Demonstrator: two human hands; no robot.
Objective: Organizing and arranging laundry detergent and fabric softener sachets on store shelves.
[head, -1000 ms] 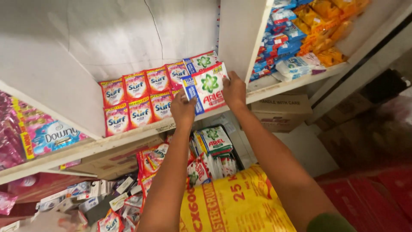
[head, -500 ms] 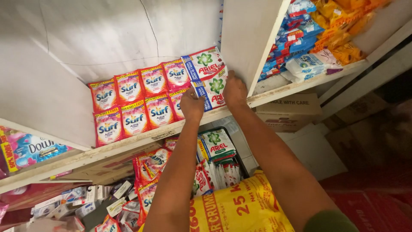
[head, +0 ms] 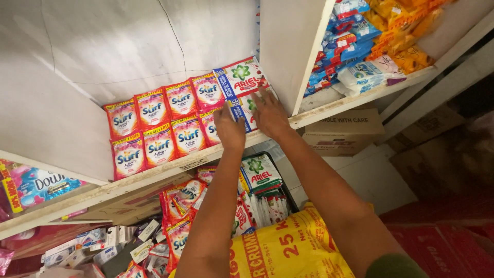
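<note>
The left hand lay flat, fingers loosely spread, palm down on the lower white, green and blue detergent sachet, and the right hand rested open beside it on the same packet, pressing rather than gripping. That sachet sat at the front edge of the white wooden shelf, close to its right end, just beside the white upright divider panel. A second sachet of the same kind lay directly behind it, toward the back wall. To the left, two rows of red and pink detergent sachets filled the shelf, touching edge to edge.

Judging by its look, the sachet would be light, soft and pliable, its glossy film a little slippery; a pinch at a sealed edge or a flat palm to slide it would probably serve better than squeezing its middle.

Below the shelf, more loose sachets crowded a dark bin, and a yellow woven sack stood nearest the person. Beyond the divider, blue packets and yellow packets were stacked on the neighbouring shelf, with a brown cardboard box beneath.
</note>
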